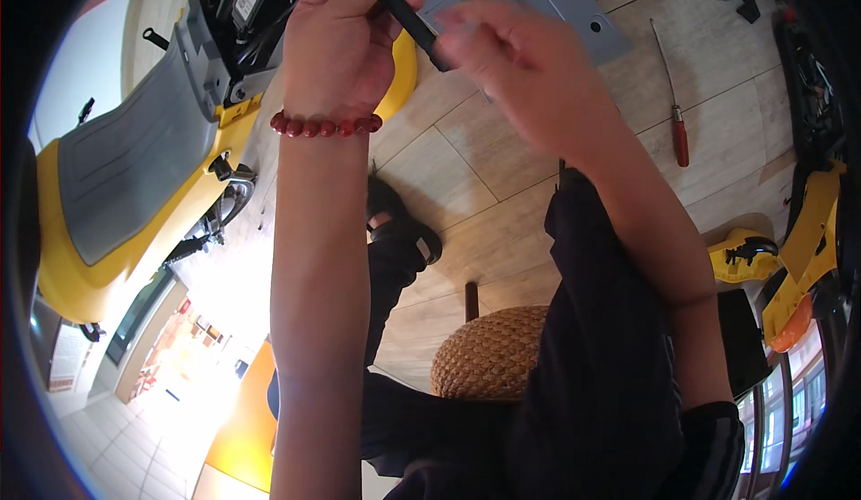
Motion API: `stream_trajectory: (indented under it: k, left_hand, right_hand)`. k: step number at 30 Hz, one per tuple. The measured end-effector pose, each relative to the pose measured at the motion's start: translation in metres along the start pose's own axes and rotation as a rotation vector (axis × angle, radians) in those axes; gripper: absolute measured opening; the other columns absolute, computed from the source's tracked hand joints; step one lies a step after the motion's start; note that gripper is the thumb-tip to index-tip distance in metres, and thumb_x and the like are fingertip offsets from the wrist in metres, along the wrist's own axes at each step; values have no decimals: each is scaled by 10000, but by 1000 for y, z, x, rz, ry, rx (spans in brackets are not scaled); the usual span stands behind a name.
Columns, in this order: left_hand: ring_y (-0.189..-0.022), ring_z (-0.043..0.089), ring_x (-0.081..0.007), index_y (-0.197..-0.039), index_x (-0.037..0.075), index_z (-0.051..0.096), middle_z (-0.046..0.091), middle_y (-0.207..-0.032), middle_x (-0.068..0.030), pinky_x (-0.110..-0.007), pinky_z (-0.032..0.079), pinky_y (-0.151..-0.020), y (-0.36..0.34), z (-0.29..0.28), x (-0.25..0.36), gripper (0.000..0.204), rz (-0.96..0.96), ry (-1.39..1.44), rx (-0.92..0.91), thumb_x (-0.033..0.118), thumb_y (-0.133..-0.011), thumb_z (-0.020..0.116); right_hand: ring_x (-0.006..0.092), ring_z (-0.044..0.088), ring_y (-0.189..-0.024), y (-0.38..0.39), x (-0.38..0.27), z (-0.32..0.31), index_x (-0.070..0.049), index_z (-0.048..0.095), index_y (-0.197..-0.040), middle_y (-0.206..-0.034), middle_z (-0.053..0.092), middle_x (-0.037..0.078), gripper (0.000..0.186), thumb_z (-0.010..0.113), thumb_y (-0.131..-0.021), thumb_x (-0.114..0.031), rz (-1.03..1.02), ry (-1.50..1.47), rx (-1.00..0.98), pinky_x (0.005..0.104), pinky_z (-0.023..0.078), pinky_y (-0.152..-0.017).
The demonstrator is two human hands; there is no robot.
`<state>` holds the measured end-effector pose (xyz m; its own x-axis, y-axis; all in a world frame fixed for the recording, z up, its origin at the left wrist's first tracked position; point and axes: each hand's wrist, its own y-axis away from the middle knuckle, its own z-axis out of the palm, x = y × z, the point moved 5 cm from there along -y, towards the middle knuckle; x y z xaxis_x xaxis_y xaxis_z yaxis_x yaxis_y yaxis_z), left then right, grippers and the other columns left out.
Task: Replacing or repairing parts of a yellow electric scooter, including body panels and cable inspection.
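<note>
At the top of the view my left hand (345,38) is closed, palm up, with its fingers curled around a slim black rod (411,25). A bit of shiny metal shows at the rod's upper end, by my fingertips; its kind I cannot make out. The rod slants down to the right toward my right hand (516,65). That hand is smeared by motion, its fingers bent near the rod's lower end. Whether it grips the rod is not clear. Left of my left forearm stands a yellow scooter (67,294) with a grey seat (134,159) and exposed black parts.
A grey plastic panel (583,25) lies on the wood-look floor beyond my hands. To the right are a red-handled screwdriver (682,141), small dark parts (749,7) and yellow body pieces (744,256). A woven stool (489,352) is beneath me.
</note>
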<state>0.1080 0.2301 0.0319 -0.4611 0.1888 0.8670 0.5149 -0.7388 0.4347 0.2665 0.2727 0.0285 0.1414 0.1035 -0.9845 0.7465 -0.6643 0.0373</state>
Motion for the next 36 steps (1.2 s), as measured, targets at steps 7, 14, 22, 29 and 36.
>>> stream_trajectory:
  k: [7, 14, 22, 29, 36]
  left_hand:
    - [-920, 629, -241, -1079, -16, 524, 614, -980, -126, -340, 530, -853, 12, 9, 4, 194, -60, 204, 49, 110, -960, 438]
    - [-800, 611, -182, -1054, 22, 553, 612, -908, -58, -282, 519, -718, 6, 15, -1, 179, -122, 299, -117, 154, -953, 485]
    - [-692, 581, -127, -943, 55, 603, 614, -799, -13, -226, 466, -621, 3, -4, -9, 116, -19, 121, 61, 160, -924, 556]
    - [-830, 639, -193, -1046, 10, 543, 623, -885, -94, -295, 550, -711, 6, -4, -8, 175, 3, 228, 4, 129, -962, 446]
    - [-870, 623, -154, -1099, 64, 543, 625, -915, -49, -267, 517, -706, 6, 6, -8, 180, -33, 198, 1, 133, -961, 451]
  right_hand:
    - [122, 579, -606, 15, 8, 31, 30, 581, -941, -770, 601, 48, 477, 540, -907, -444, 597, -1270, -429, 264, 494, -596]
    - [135, 586, -589, 4, 3, 25, 5, 583, -928, -776, 612, 52, 386, 550, -914, -380, 424, -606, -276, 280, 464, -549]
    - [120, 544, -720, 1, 16, 10, -27, 577, -1109, -994, 575, 27, 318, 535, -922, -281, 440, -640, -95, 277, 472, -688]
    - [148, 576, -741, 10, 28, 16, 15, 539, -1175, -1016, 573, 65, 406, 437, -963, -316, 588, -951, -111, 282, 489, -672]
    - [193, 605, -618, 4, 19, 25, -2, 590, -967, -725, 613, 88, 352, 557, -902, -347, 419, -669, -210, 327, 487, -584]
